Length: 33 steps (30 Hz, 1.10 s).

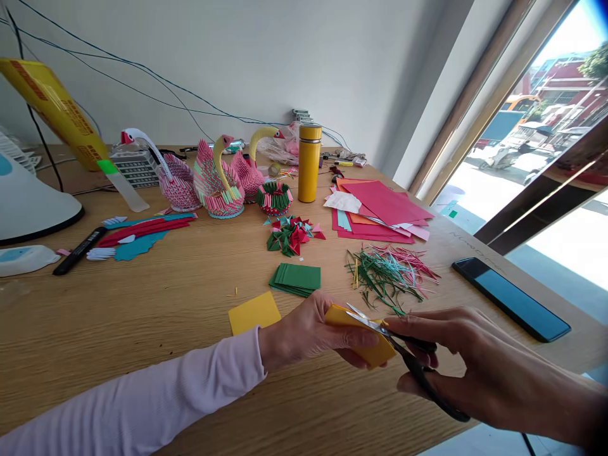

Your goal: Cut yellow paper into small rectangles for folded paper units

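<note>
My left hand pinches a folded piece of yellow paper between thumb and fingers, above the table's front part. Black-handled scissors are in my right hand, with its fingers around the handles. The scissor blades lie across the upper edge of the yellow paper, slightly apart at the tips. Another yellow paper sheet rests flat on the table beside my left wrist. Just beyond my left hand is a small stack of green paper rectangles. Thin paper strips in green, pink and blue lie heaped beyond the scissors.
Folded red and green paper pieces form a pile near the middle. Several paper swans and a yellow bottle stand behind. Coloured sheets lie at right, a phone near the right edge, and a black marker at left.
</note>
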Each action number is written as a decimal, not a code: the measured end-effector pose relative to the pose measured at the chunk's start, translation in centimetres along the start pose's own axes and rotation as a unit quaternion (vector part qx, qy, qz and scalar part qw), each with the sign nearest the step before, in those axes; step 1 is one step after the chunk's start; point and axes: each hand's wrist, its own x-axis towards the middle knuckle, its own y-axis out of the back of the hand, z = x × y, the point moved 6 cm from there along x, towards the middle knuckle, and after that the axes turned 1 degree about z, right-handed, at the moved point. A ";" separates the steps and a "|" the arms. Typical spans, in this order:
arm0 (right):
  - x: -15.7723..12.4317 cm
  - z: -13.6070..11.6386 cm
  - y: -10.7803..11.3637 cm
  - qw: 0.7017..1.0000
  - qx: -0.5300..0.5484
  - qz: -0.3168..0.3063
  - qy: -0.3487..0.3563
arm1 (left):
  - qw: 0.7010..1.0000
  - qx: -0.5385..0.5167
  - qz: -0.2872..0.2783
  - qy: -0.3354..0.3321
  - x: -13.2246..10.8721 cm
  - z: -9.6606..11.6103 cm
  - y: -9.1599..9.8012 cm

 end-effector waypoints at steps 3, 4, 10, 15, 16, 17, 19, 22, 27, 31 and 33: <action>0.1 0.2 -0.8 0.998 0.002 -0.068 -0.007 | 1.000 -0.001 -0.007 0.007 0.4 -0.1 -0.2; 0.1 0.3 -0.9 0.997 0.006 -0.074 -0.010 | 1.000 0.000 -0.008 0.011 0.5 -0.1 -0.3; -0.1 1.1 -1.9 0.995 0.037 -0.085 0.024 | 0.999 -0.005 -0.010 0.037 1.0 -0.2 -0.4; -0.1 1.8 -2.2 0.994 0.043 -0.098 0.006 | 0.999 -0.002 -0.015 0.044 1.7 -0.6 -0.2; 0.0 1.9 -2.2 0.994 0.043 -0.102 -0.002 | 0.999 -0.003 -0.019 0.044 1.8 -0.6 -0.2; 0.1 1.9 -2.1 0.994 0.039 -0.103 -0.010 | 0.999 -0.005 -0.023 0.045 1.9 -0.8 -0.2; 0.2 1.9 -1.9 0.994 0.028 -0.104 -0.021 | 0.998 -0.010 -0.034 0.049 2.1 -1.0 -0.4; 0.3 1.7 -1.6 0.995 0.011 -0.094 -0.020 | 0.997 -0.011 -0.050 0.051 2.2 -1.3 -0.5; 0.5 1.5 -1.8 0.996 0.015 -0.089 -0.008 | 0.995 0.003 -0.072 0.067 2.3 -1.8 -0.6; 0.5 1.6 -2.1 0.995 0.036 -0.097 -0.011 | 0.994 0.001 -0.085 0.073 2.4 -2.3 -0.6; 0.5 1.7 -2.1 0.995 0.045 -0.094 -0.011 | 0.993 -0.001 -0.090 0.073 2.5 -2.4 -0.6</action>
